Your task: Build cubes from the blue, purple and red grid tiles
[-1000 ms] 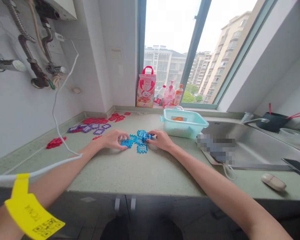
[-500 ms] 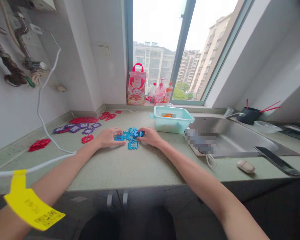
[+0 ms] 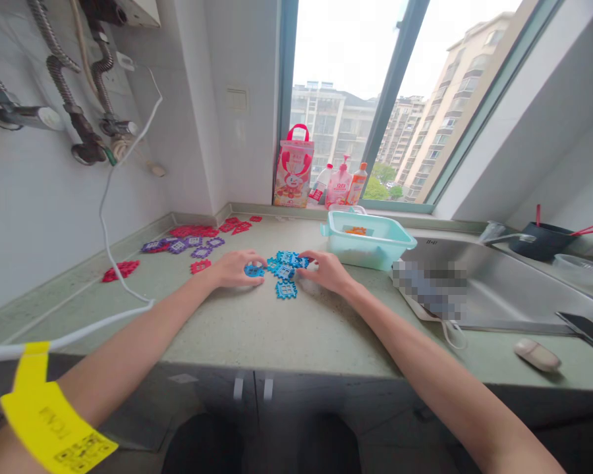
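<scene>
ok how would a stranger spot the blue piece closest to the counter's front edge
Under the window, find the pale green counter left of the sink. Between the left hand and the right hand lies a cluster of blue pieces. The blue piece you want is nearest the front edge; its toothed, window-like square shows plainly, while those behind it bunch together.

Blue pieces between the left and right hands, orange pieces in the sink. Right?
Not the sink: the head view shows the orange pieces in the mint tub. The blue pieces do lie between the left hand and right hand.
</scene>
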